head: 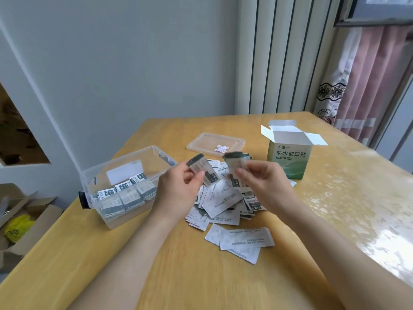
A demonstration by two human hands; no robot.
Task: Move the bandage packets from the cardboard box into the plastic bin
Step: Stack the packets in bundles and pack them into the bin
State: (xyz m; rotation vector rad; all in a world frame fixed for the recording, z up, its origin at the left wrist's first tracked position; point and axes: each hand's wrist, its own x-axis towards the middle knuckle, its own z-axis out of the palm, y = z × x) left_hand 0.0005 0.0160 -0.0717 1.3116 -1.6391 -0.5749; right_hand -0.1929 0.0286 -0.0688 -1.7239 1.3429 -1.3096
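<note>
A green and white cardboard box [288, 159] stands open at the back right of the wooden table. A heap of bandage packets [223, 202] lies loose on the table in front of it. Left of the heap, the clear plastic bin [98, 175] holds several stacked packets [127, 195]. My left hand [178, 189] pinches a small stack of packets [202, 171] above the heap. My right hand [261, 182] grips another small stack [234, 162] beside it. The two stacks are held apart, both tilted.
The bin's clear lid [215, 143] lies flat behind the heap. Three packets [241, 241] lie apart near the front. An open brown carton with a yellow bag [20, 224] sits on the floor at left. A curtain [366, 81] hangs at right.
</note>
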